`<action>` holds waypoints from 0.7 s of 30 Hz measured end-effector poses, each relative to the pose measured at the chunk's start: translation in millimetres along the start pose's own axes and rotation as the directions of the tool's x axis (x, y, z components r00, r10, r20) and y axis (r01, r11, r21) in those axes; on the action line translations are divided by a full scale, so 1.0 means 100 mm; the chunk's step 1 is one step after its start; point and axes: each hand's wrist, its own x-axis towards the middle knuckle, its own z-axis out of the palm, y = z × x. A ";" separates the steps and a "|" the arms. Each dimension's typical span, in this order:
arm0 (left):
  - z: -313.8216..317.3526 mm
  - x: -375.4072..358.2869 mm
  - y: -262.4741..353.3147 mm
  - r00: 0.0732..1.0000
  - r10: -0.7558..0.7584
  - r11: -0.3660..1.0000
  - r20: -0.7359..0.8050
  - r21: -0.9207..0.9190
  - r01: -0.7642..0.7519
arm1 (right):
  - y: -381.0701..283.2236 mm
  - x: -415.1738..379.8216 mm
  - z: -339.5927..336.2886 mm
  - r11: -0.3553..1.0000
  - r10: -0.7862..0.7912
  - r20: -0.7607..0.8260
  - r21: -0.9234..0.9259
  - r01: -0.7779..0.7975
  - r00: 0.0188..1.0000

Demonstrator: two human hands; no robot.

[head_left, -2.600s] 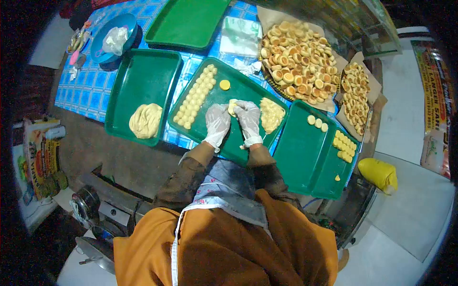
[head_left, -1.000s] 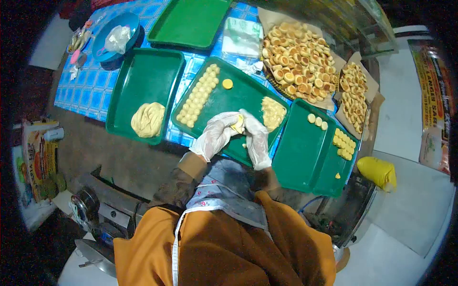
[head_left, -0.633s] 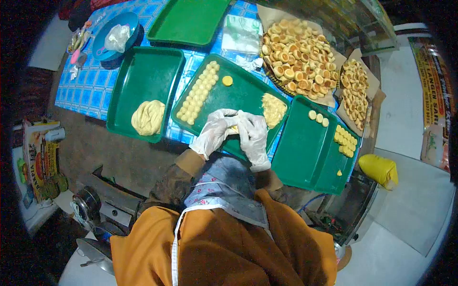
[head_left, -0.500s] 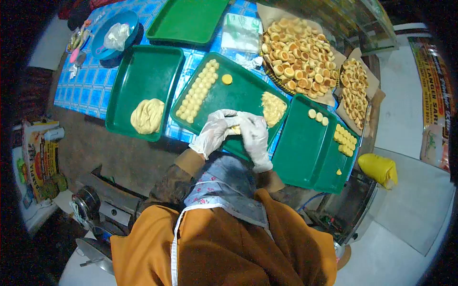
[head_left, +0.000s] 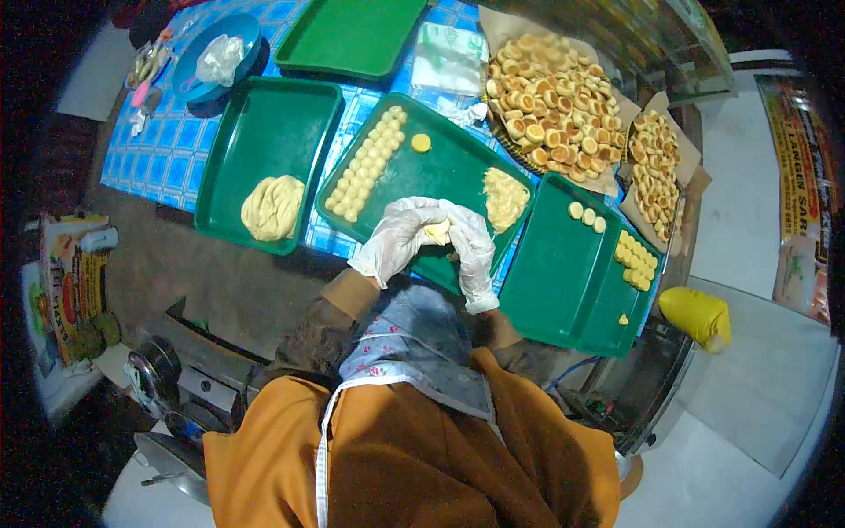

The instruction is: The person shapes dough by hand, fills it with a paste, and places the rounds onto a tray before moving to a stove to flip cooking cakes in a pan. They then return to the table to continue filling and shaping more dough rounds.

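Both hands wear thin white gloves and meet over the near edge of the middle green tray (head_left: 449, 158). Between their fingertips is a small piece of dough (head_left: 437, 232), pale with a yellower part. My left hand (head_left: 400, 238) curls round it from the left, and my right hand (head_left: 471, 251) pinches it from the right. On that tray, rows of small dough balls (head_left: 366, 165) lie at the left, and a yellow disc (head_left: 421, 143) sits alone near them. A rough mound of pale dough (head_left: 506, 200) rests at the tray's right end.
The left green tray (head_left: 273, 123) holds a big dough lump (head_left: 273, 209). On the right tray (head_left: 546, 264) are pale rounds (head_left: 587, 215) and yellow pieces (head_left: 635, 261). Browned round pastries (head_left: 554, 106) fill a basket behind. A blue basin (head_left: 189, 75) stands far left.
My fingers have shifted round the dough piece, which now shows more plainly between the fingertips. My right hand has turned slightly. The trays and their contents look unchanged.
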 end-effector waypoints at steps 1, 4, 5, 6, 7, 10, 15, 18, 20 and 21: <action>-0.01 0.02 -0.03 1.000 0.006 1.000 -0.027 0.023 -0.005 | -0.01 -0.03 0.02 1.000 0.016 -0.019 0.015 -0.016 1.000; -0.01 0.04 -0.08 0.998 0.007 0.999 -0.067 0.048 -0.004 | 0.03 -0.09 0.11 0.995 0.057 -0.042 0.082 -0.054 0.997; 0.01 0.03 -0.06 0.999 -0.004 1.000 -0.054 0.025 0.006 | 0.04 -0.10 0.14 0.989 0.086 -0.065 0.125 -0.077 0.994; 0.03 0.01 -0.06 0.999 -0.016 1.000 -0.040 0.003 0.016 | 0.05 -0.11 0.15 0.983 0.105 -0.072 0.156 -0.093 0.992; 0.03 0.00 -0.08 0.999 0.006 1.000 -0.037 0.024 -0.005 | 0.06 -0.12 0.16 0.976 0.125 -0.078 0.189 -0.108 0.989; 0.03 -0.05 -0.12 0.997 0.073 0.993 -0.031 0.090 -0.070 | 0.13 -0.15 0.22 0.948 0.169 -0.087 0.286 -0.138 0.982; 0.06 -0.03 -0.13 0.998 0.026 0.997 -0.049 0.079 -0.022 | 0.14 -0.16 0.20 0.945 0.177 -0.080 0.291 -0.147 0.981; 0.04 -0.05 -0.19 0.993 0.112 0.988 -0.020 0.112 -0.109 | 0.13 -0.11 0.22 0.924 0.221 -0.078 0.336 -0.183 0.972; -0.03 -0.07 -0.17 0.920 0.288 0.742 0.265 0.546 -0.389 | 0.13 -0.08 0.21 0.935 0.222 -0.079 0.301 -0.189 0.972; -0.06 -0.09 -0.17 0.852 0.306 0.519 0.424 0.676 -0.523 | 0.14 -0.06 0.21 0.939 0.219 -0.077 0.288 -0.188 0.973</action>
